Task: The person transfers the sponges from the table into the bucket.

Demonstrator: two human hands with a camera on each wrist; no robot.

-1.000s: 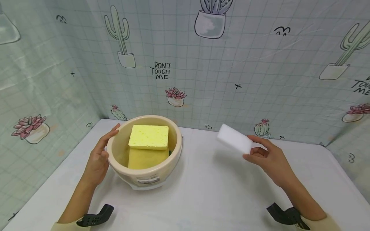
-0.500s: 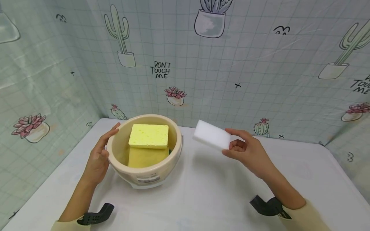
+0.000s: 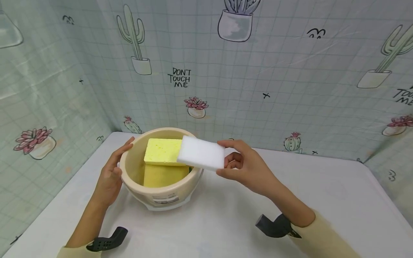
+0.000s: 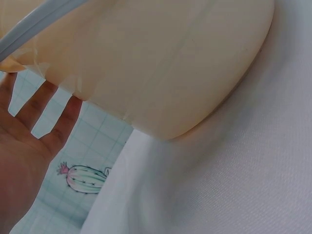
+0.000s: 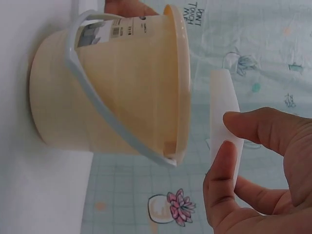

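A cream bucket [image 3: 158,191] stands upright on the white table, left of centre in the head view. Inside it lie a bright yellow sponge [image 3: 162,150] and, below that, a darker yellow piece [image 3: 164,175]; a small dark green bit shows at their right. My left hand [image 3: 108,184] rests against the bucket's left side, its fingers fairly straight along the wall and rim. Thumb and fingers of my right hand [image 3: 246,166] pinch the right end of a white sponge [image 3: 201,153]. In the right wrist view that sponge hangs just above the bucket's mouth, apart from the rim.
The bucket's pale handle [image 5: 97,105] hangs down along its outside. A printed label [image 3: 165,199] is on the front wall. Behind and beside the white table [image 3: 309,186] hangs a curtain [image 3: 226,89] patterned with cacti and grid lines.
My right hand has carried the white sponge leftward, from the table's right side to over the bucket's right rim. My left hand and the bucket have stayed in place.
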